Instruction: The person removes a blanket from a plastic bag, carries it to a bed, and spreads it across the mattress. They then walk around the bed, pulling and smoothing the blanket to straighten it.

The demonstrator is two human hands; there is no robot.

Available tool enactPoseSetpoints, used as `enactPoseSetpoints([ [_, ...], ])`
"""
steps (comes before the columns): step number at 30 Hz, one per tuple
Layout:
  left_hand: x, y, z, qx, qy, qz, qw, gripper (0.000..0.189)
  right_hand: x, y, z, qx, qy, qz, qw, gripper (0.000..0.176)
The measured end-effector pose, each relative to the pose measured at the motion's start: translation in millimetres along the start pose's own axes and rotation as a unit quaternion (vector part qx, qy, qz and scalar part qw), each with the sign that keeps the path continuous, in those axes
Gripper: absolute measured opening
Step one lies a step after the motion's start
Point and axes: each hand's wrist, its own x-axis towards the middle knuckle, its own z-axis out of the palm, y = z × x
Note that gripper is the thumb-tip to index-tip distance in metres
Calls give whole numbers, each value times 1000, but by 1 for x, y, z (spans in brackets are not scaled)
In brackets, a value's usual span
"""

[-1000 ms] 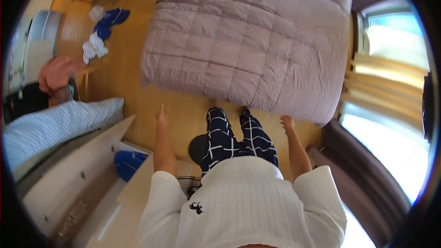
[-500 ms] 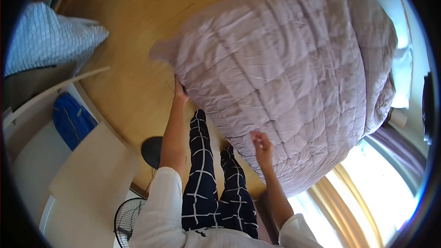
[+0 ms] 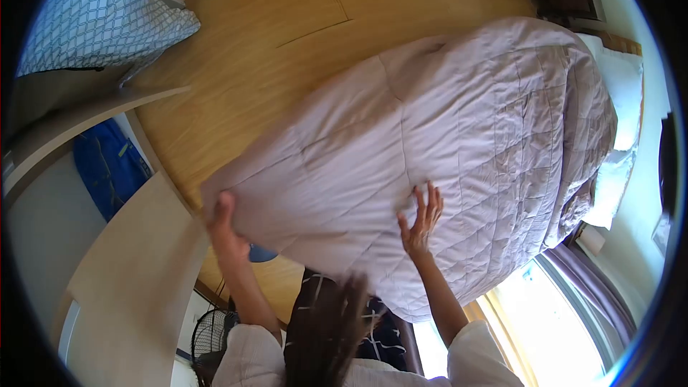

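A quilted mauve duvet [image 3: 459, 129] covers the bed and its near end is lifted off the floor side. My left hand [image 3: 223, 226] grips the duvet's near corner, fingers curled on the edge. My right hand [image 3: 421, 221] lies flat on top of the duvet with fingers spread. Both arms wear white sleeves. Dark hair [image 3: 326, 330] hangs in the lower middle of the view.
A wooden floor [image 3: 287, 21] lies beyond the bed. A patterned pillow [image 3: 93, 14] rests at the top left on a pale cabinet [image 3: 129, 279]. A blue item [image 3: 107, 168] sits inside the cabinet. A fan [image 3: 211, 333] stands at the bottom. A white pillow [image 3: 620, 100] and a window are at the right.
My left hand took hold of the duvet's corner and raised it. My right hand moved up onto the duvet and spread flat. The view tilted further down and hair swung in.
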Motion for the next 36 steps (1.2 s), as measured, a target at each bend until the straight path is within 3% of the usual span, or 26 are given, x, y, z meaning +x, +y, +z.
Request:
enactPoseSetpoints([
  [2, 1, 30, -3, -19, -14, 51, 998, 54, -6, -19, 15, 65, -33, -38, 997, 62],
  [5, 79, -10, -27, -59, 18, -43, 997, 58, -7, -50, 59, 34, -132, -31, 990, 63],
  [9, 208, -154, -65, 253, 56, -60, 964, 71, 7, -39, 139, -78, -218, -77, 970, 63],
  [11, 223, -218, -64, 539, 49, -85, 836, 76, 11, -39, 152, -121, -237, -105, 958, 59],
  [13, 177, -235, -25, 578, -4, 224, 784, 75, 13, -49, 149, -138, -231, -105, 957, 53],
  [15, 114, -219, 30, 434, -67, 219, 871, 63, 3, -47, 140, -15, -223, -106, 969, 45],
  [17, 69, -224, 62, 286, -106, 112, 946, 59, -7, -41, 120, 127, -147, -95, 976, 34],
  [18, 48, -225, 76, 208, -127, 52, 968, 57, -16, -33, 107, 181, -146, -38, 972, 33],
  [21, -36, -162, 129, 135, -290, 24, 947, 69, -68, 8, 69, 302, -115, 130, 937, 31],
  [23, -103, -101, 148, -41, -541, -19, 840, 88, -132, 47, 43, 352, -76, 242, 901, 27],
  [24, -138, -69, 142, -114, -668, -40, 734, 98, -170, 67, 28, 388, -54, 292, 873, 25],
  [25, -174, -50, 138, -216, -819, -59, 529, 89, -215, 85, 17, 404, -22, 320, 857, 24],
  [27, -253, 1, 125, -206, -949, -64, 232, 76, -325, 127, 7, 379, -1, 397, 836, 23],
  [28, -306, 37, 120, -112, -978, -43, 173, 72, -390, 153, 17, 337, 23, 385, 859, 23],
  [31, -416, 45, 59, 44, -993, 91, 58, 50, -550, 173, 5, 444, 58, 583, 678, 21],
  [33, -481, 45, 12, 131, -975, 173, -38, 36, -651, 182, 15, 433, 93, 613, 654, 21],
  [34, -512, 42, -5, 160, -964, 196, -85, 35, -705, 197, 40, 415, 68, 629, 654, 21],
  [35, -543, 35, -14, 157, -963, 186, -117, 34, -744, 198, 46, 356, 24, 595, 720, 19],
  [36, -568, 30, -19, 144, -965, 168, -142, 33, -782, 202, 52, 315, -91, 605, 725, 18],
])
